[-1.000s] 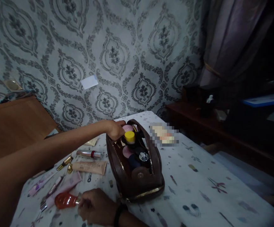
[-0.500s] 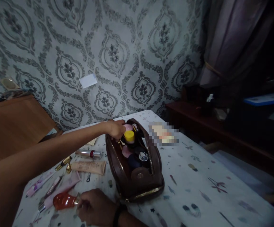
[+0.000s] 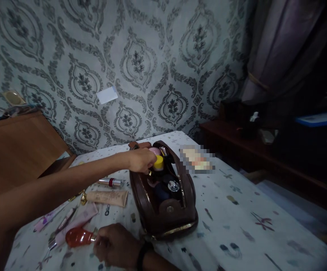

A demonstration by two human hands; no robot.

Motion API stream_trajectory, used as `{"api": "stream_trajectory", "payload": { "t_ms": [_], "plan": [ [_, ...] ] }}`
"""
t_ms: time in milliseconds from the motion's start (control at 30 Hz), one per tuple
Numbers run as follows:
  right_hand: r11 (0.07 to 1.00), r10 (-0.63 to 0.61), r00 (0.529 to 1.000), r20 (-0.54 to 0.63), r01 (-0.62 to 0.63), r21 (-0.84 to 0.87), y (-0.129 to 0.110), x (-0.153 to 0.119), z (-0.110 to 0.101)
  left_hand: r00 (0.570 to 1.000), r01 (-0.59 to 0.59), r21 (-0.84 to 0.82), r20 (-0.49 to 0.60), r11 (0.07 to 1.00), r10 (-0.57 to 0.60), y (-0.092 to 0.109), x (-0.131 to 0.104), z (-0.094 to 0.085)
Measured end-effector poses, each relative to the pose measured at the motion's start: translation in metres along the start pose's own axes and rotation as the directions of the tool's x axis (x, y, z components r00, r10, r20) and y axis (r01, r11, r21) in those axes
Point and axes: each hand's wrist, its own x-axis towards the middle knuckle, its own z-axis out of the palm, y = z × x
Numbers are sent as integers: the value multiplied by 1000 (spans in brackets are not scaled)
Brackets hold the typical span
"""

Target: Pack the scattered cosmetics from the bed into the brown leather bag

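Inside the brown cosmetic bag [image 3: 166,222], unzipped at the top, my left hand [image 3: 142,160] reaches over the left edge with fingers curled. A small gold piece [image 3: 150,173] shows at its fingertips; what they grip is mostly hidden. Beside them are a yellow-lidded jar [image 3: 158,162] and a pink round item [image 3: 155,151]. A silver-topped item [image 3: 173,186] sits nearer me in the bag. My right hand [image 3: 114,244], with a black band at the wrist, is closed at the neck end of an orange-red perfume bottle [image 3: 78,237], low over the table.
Left of the bag lie a beige tube [image 3: 108,197], a silver and red lipstick tube [image 3: 111,182], a pink tube [image 3: 80,220] and several other cosmetics on the patterned tablecloth [image 3: 231,226]. A blurred-out flat item [image 3: 197,158] lies right of the bag. A wooden panel [image 3: 19,146] stands at left.
My left hand has moved slightly right and further over the bag's opening, with the gold piece at its fingertips. My right hand and the perfume bottle have stayed nearly still. The view has shifted slightly.
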Motion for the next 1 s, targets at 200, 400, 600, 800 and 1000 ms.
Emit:
{"api": "stream_trajectory", "payload": {
  "t_ms": [200,400,600,800,1000],
  "plan": [
    [998,-1,999,-45,-2,-69,1,1,1,998,-38,46,-55,998,40,3,1,8],
    [990,-20,1000,-22,16,-141,0,2,0,996,-59,15,-65,998,60,5,5,12],
    [995,12,1000,-9,-12,-95,-2,0,-1,995,-47,-56,-90,997,42,4,7,16],
    [998,31,999,-31,-32,-52,-8,-3,-2,993,-73,-87,-104,994,63,3,7,17],
    [999,33,999,-16,-33,-11,-7,-3,-4,989,-116,-97,-108,989,105,3,6,16]
  ]
}}
